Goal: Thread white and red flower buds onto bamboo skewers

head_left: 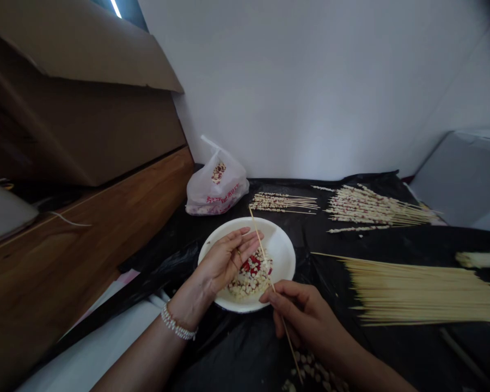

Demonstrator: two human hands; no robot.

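**Inspector:** State the hands.

**Assistant:** The right hand pinches a thin, pale, straight wooden stick between thumb and fingers. The stick slants across a round white bowl. The left hand is spread, palm up, above the bowl; whether its fingertips touch the stick cannot be determined.

**Inspector:** Risks?

**Assistant:** In my judgement, a prick to the left fingers, should the stick be pushed with them in its line. Secondly, its lower end lies over loose pale pieces on the black plastic sheet; a wide swing could scatter them. Thirdly, weight on the bowl's rim could tip it and spill the small cream-and-red pieces inside.

**Inspector:** Edges and room?

**Assistant:** A white plastic bag and a small bunch of cream-and-red loaded sticks restrict the far side, before a plain white wall. On the right, a strip of sheet separates the bowl from a flat bundle of bare yellowish sticks, probably the best sideways room.
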